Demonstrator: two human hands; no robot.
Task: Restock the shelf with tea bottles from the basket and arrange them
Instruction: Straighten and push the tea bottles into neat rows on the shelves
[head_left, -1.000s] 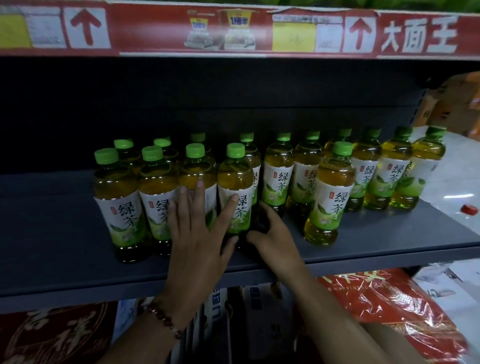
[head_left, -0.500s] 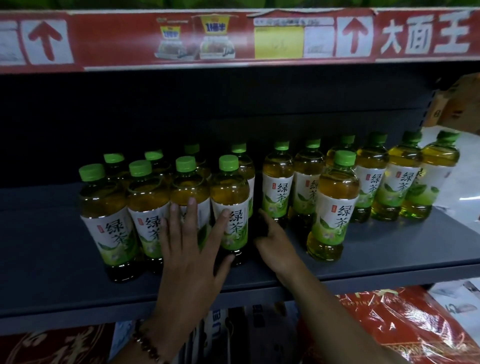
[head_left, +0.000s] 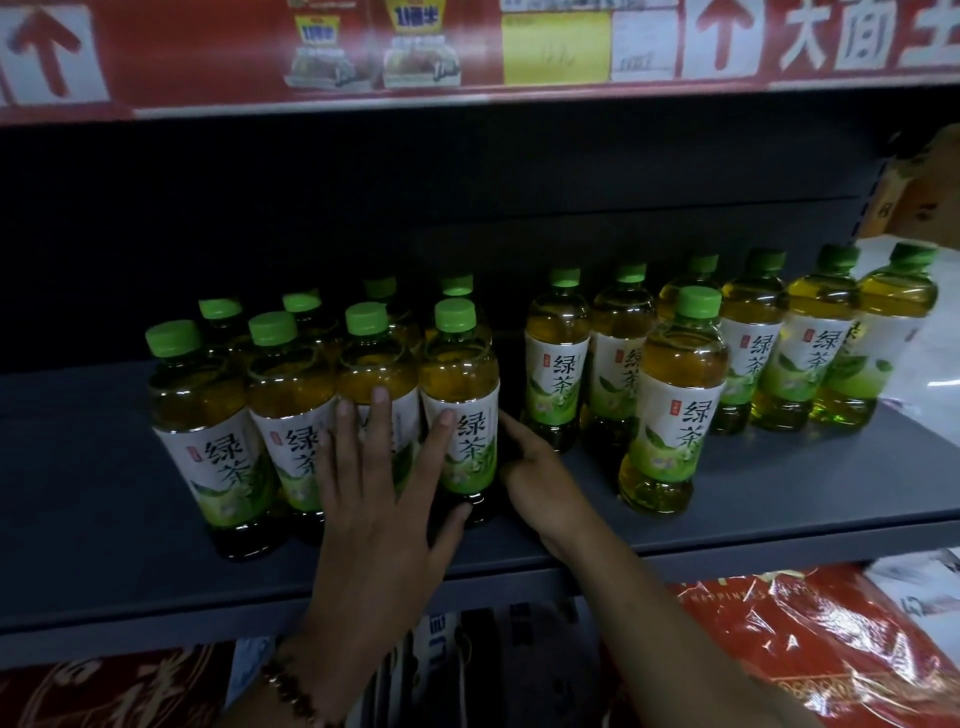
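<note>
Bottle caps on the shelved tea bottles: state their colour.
Bright green screw caps on every clear plastic tea bottle, seen best in the head view.

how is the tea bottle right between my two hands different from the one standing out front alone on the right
The green-capped tea bottle between the hands stands packed in the left front row; the lone green-capped bottle stands apart, ahead of its row. The left hand and right hand touch the first; nothing touches the second. Same cap, label and tea.

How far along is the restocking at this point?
Mostly done: many tea bottles stand on the shelf. In hand: the left hand presses flat on the front left group; the right hand touches that group's rightmost bottle. Left: one lone bottle stands forward of the right-hand row. No basket is in view.
</note>
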